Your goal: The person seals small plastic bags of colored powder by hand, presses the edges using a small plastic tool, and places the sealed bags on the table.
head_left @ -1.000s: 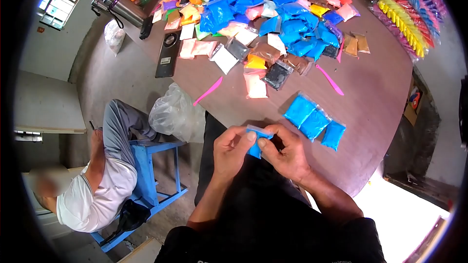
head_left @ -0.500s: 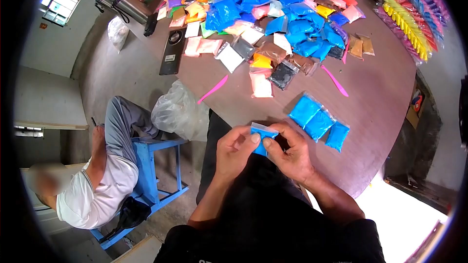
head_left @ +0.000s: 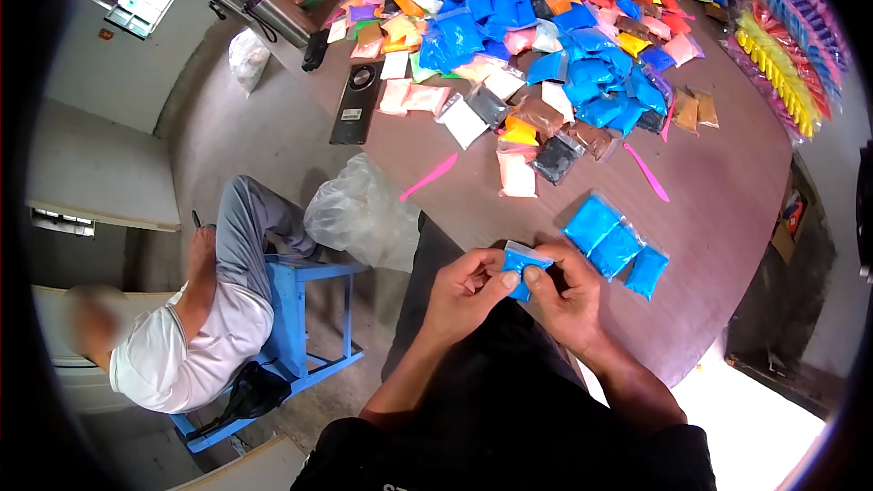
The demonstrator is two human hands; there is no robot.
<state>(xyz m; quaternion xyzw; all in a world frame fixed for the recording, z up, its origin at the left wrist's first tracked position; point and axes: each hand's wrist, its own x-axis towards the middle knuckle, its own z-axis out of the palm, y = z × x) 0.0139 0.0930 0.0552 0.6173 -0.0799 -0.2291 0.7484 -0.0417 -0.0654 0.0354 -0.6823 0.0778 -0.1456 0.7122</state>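
Between my two hands is a small blue packet [head_left: 522, 260] with a clear zip strip along its top. My left hand [head_left: 468, 295] pinches its left side, thumb in front and fingers bent behind. On the other side, my right hand [head_left: 568, 298] grips the packet with the thumb pressed on its face. The packet's lower part is partly hidden by the thumbs. Just beyond my right hand, several blue packets [head_left: 611, 247] lie on the brown table [head_left: 718, 245]. A pink plastic knife [head_left: 647, 173] rests farther back, and another pink knife [head_left: 429, 176] lies near the table's left edge.
A large heap of coloured packets [head_left: 509, 18] covers the far table. A phone [head_left: 356, 105] and a steel flask [head_left: 277, 14] stand or lie at the left. Bagged colourful pieces [head_left: 782, 64] sit far right. A person [head_left: 195, 345] sits on a blue stool [head_left: 291, 309], beside a clear plastic bag [head_left: 355, 209].
The whole view has shifted, so the table and my hands appear farther right and slightly lower. Both hands still hold the blue packet, with the thumbs slightly repositioned.
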